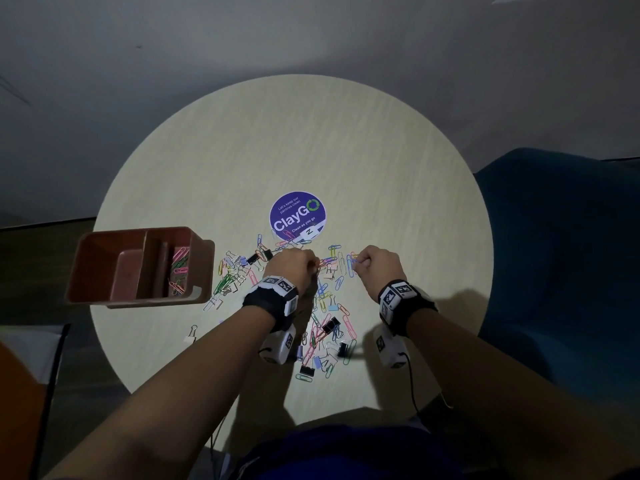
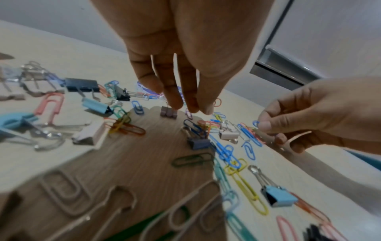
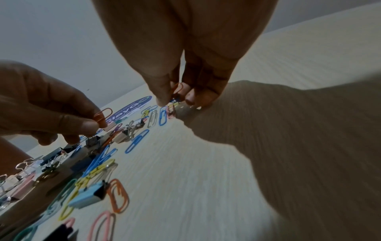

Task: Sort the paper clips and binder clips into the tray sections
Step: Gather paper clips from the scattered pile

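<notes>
A brown tray [image 1: 204, 268] with several sections stands at the table's left; coloured paper clips [image 1: 178, 271] lie in its right section. Loose paper clips and binder clips [image 1: 322, 306] are scattered between and under my hands. My left hand [image 1: 313, 263] hovers over the pile and pinches an orange paper clip [image 3: 103, 116] between thumb and fingertips. My right hand [image 1: 360, 263], a little to the right, pinches paper clips: an orange loop [image 3: 178, 87] shows in the right wrist view, a blue loop [image 2: 255, 124] in the left wrist view.
A purple round sticker [image 1: 298, 216] lies just beyond the pile. One white binder clip [image 1: 191, 334] sits alone near the table's front-left edge. A blue chair [image 1: 561, 271] stands at the right. A light blue binder clip [image 2: 280, 197] lies near my wrists.
</notes>
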